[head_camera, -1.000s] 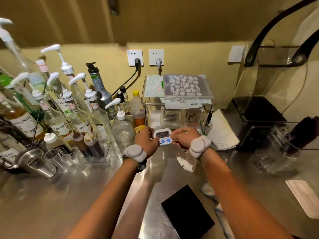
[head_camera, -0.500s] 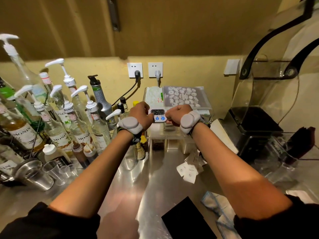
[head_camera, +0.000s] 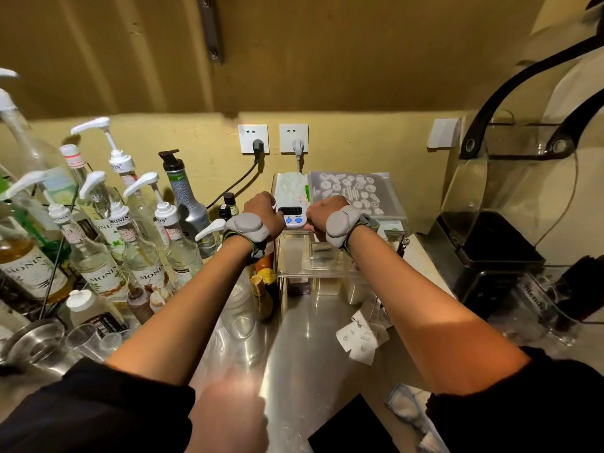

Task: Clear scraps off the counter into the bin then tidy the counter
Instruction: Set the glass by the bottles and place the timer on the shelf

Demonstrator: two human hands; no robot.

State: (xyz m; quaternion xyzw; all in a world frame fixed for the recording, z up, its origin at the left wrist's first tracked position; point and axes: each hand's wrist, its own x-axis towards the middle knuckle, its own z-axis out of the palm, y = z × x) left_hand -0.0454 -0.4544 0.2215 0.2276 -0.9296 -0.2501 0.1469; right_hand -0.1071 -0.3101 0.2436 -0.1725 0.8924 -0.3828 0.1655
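A small white digital timer (head_camera: 292, 216) with two blue buttons sits at the front edge on top of a clear acrylic box (head_camera: 313, 256) at the back of the steel counter (head_camera: 304, 354). My left hand (head_camera: 263, 209) grips the timer's left side and my right hand (head_camera: 323, 212) grips its right side. White paper scraps (head_camera: 359, 338) lie on the counter below the box, near my right forearm. A crumpled wrapper (head_camera: 405, 403) lies at the lower right.
Several pump syrup bottles (head_camera: 108, 223) crowd the left side, with a steel jigger (head_camera: 36, 341) and small glasses (head_camera: 88, 338) in front. A blender with a clear cover (head_camera: 510, 207) stands at the right. A black pad (head_camera: 353, 433) lies at the near edge. Two plugs fill the wall sockets (head_camera: 273, 138).
Both hands lifted the timer from low over the counter up and back onto the top of the acrylic box. The view has shifted forward and closer.
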